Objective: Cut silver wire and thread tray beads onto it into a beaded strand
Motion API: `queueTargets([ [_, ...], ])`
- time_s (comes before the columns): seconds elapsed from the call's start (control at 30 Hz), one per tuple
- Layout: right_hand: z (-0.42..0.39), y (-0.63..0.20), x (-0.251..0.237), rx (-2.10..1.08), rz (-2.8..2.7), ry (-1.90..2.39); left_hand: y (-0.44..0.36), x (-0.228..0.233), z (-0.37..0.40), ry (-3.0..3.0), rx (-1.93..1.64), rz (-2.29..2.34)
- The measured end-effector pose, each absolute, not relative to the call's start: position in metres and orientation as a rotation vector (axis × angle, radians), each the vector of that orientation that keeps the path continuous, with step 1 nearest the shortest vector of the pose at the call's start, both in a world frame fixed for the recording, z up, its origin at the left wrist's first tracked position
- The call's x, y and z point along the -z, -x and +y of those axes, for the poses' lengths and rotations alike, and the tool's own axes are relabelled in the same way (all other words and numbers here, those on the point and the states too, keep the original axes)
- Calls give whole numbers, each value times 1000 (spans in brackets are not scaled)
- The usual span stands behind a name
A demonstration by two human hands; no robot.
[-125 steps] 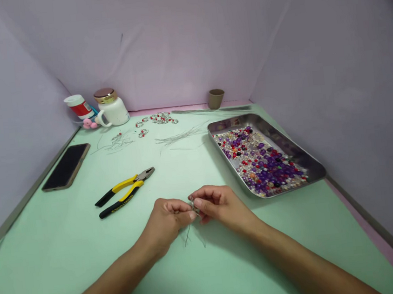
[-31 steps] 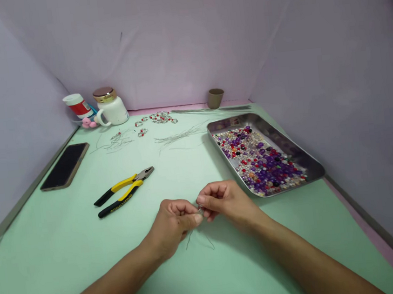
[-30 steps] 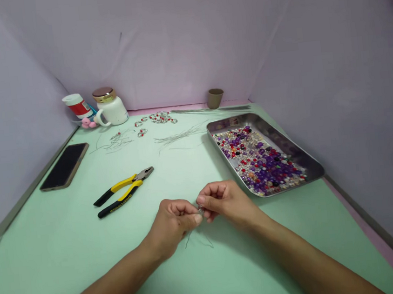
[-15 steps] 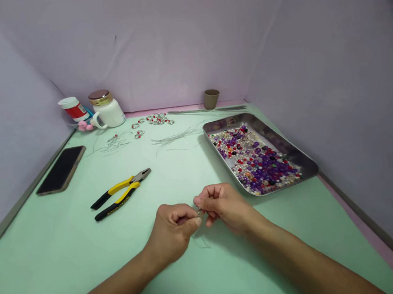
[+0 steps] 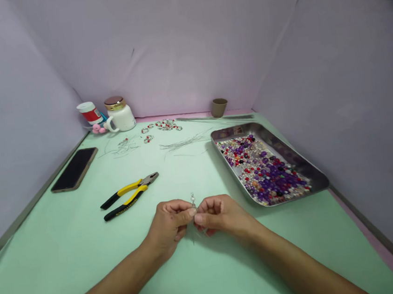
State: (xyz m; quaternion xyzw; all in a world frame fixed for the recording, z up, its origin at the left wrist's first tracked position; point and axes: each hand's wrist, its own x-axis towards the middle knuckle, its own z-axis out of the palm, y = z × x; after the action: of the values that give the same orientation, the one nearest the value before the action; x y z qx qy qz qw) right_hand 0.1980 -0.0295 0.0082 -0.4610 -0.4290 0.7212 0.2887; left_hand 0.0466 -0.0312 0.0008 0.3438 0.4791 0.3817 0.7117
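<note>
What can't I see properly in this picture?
In the head view:
Beaded wire: pinched part hidden by fingers.
White mug: inside hidden by its lid.
Pliers: handle lettering too small to read.
Forearms: cut off by the bottom edge.

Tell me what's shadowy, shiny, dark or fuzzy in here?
Head view: soft shadow on the table left of the metal tray; head view: glint on the gold lid band of the white mug; head view: dark upper right corner; head view: beaded wire between left hand and right hand slightly fuzzy.
</note>
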Motion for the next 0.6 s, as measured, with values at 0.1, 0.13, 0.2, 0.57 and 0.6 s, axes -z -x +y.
queueTargets([
  [0.1, -30, -198, -7, -1903, -1208, 1213, -47, -1, -32, -770, -843, 1078],
  [0.13, -30, -198, -7, -1876, -1234, 1229, -47, -1, -32, -772, -842, 1081],
  [0.2, -30, -199, -9, -1828, -1293, 1287, -47, -1, -32, -764, -859, 1088],
  [0.57, -29, -213, -12, -2012, -1696, 1391, -39, -4, -23, -594, -1034, 1103],
  [0.6, -31, -217, -14, -2050, -1758, 1396, -36, -5, -21, -557, -1049, 1101],
])
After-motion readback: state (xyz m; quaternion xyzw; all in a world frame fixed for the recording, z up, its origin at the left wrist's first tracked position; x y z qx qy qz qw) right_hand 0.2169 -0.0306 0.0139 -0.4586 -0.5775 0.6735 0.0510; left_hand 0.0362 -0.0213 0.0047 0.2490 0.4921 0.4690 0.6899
